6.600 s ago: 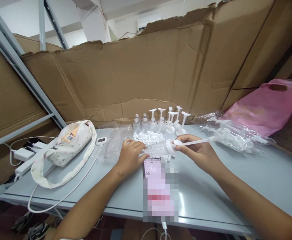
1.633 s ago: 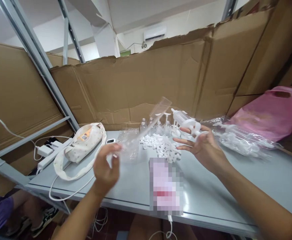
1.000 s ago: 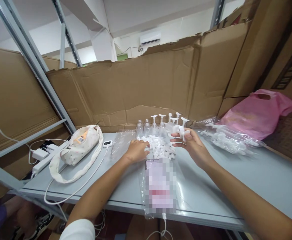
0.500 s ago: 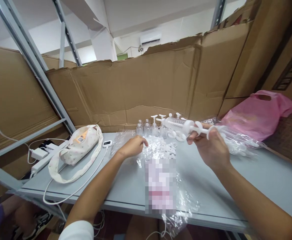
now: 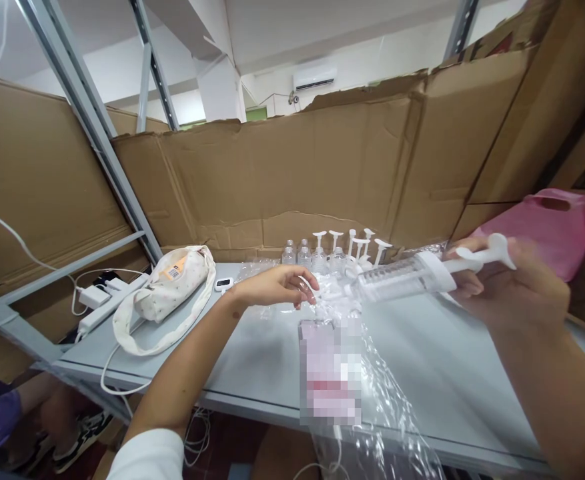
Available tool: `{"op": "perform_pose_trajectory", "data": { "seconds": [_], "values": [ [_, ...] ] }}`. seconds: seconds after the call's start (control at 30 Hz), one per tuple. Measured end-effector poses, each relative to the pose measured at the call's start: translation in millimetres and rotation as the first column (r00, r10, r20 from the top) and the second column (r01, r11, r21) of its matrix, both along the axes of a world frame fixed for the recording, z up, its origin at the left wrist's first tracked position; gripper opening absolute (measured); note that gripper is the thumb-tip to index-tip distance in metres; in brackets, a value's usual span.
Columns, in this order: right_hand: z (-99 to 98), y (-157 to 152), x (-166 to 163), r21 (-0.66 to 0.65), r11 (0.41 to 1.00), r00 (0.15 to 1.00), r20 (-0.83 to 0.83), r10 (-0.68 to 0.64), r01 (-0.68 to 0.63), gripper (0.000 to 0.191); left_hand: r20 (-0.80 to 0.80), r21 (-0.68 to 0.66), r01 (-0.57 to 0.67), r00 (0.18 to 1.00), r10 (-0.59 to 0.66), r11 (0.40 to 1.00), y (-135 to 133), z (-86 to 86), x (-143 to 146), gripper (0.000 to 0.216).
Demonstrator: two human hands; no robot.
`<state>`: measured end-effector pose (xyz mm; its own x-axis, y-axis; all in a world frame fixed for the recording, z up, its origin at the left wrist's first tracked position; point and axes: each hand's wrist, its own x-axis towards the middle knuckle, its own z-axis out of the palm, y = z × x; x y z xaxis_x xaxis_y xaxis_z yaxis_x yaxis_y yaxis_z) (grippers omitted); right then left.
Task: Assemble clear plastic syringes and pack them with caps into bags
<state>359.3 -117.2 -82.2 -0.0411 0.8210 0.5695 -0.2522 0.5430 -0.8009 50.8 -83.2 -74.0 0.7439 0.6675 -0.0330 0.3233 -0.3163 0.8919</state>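
Observation:
My right hand (image 5: 509,290) is raised at the right, closed round the white plunger end of a large clear syringe-like dispenser (image 5: 405,276) that points left. My left hand (image 5: 278,287) reaches over the grey table (image 5: 447,373) with fingers curled and pinching the top of a clear plastic bag (image 5: 372,387), which trails down toward the table's front edge. Behind the bag lies a heap of small white caps (image 5: 333,288). A row of small clear bottles (image 5: 296,253) and white plungers (image 5: 357,245) stands at the cardboard wall.
A floral fabric pouch (image 5: 172,283) with a strap lies at the left, beside white cables and chargers (image 5: 95,297). A phone (image 5: 329,370) rests near the front edge. A pink plastic bag (image 5: 557,233) sits at the right. Cardboard sheets (image 5: 292,180) wall the table. Someone's legs (image 5: 17,420) show lower left.
My right hand has drawn the dispenser right and nearer to me. My left hand has lifted off the caps and holds the clear bag, which now hangs over the phone.

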Motion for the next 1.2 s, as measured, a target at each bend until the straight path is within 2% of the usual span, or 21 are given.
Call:
{"op": "perform_pose_trajectory", "data": {
  "seconds": [0.23, 0.4, 0.53, 0.67, 0.77, 0.83, 1.0, 1.2],
  "values": [
    [38.5, -6, -15, -0.017, 0.993, 0.975, 0.187, 0.116, -0.115, 0.038, -0.029, 0.027, 0.153, 0.988, -0.152, 0.988, -19, 15.4, 6, 0.029],
    [57.7, -8, -25, -0.031, 0.988, 0.960, 0.234, 0.154, -0.151, 0.039, -0.078, 0.065, 0.164, 0.984, -0.159, 0.984, -30, 20.4, 12, 0.028],
    [60.6, -5, -32, -0.076, 0.972, 0.936, 0.263, 0.234, -0.222, 0.037, 0.008, -0.013, 0.136, 0.991, -0.135, 0.991, -33, 17.7, 17, 0.026],
    [56.6, 0, -37, -0.155, 0.921, 0.877, 0.282, 0.388, -0.358, 0.038, 0.065, -0.094, 0.124, 0.991, -0.119, 0.988, -36, 16.0, 21, 0.024],
    [56.0, -1, -42, -0.227, 0.895, 0.833, 0.335, 0.441, -0.383, 0.041, 0.102, -0.114, 0.086, 0.992, -0.074, 0.990, -38, 15.1, 23, 0.024],
    [58.5, -4, -44, -0.214, 0.906, 0.840, 0.342, 0.421, -0.366, 0.041, 0.104, -0.126, 0.068, 0.993, -0.055, 0.990, -38, 14.0, 24, 0.025],
    [70.0, -16, -36, -0.027, 0.961, 0.931, 0.241, 0.273, -0.275, 0.036, 0.106, -0.160, 0.096, 0.991, -0.079, 0.982, -41, 10.9, 23, 0.027],
    [79.7, -32, -31, 0.026, 0.989, 0.938, 0.319, 0.132, -0.149, 0.046, 0.111, -0.170, 0.133, 0.987, -0.115, 0.976, -44, 9.0, 22, 0.023]
  ]
}}
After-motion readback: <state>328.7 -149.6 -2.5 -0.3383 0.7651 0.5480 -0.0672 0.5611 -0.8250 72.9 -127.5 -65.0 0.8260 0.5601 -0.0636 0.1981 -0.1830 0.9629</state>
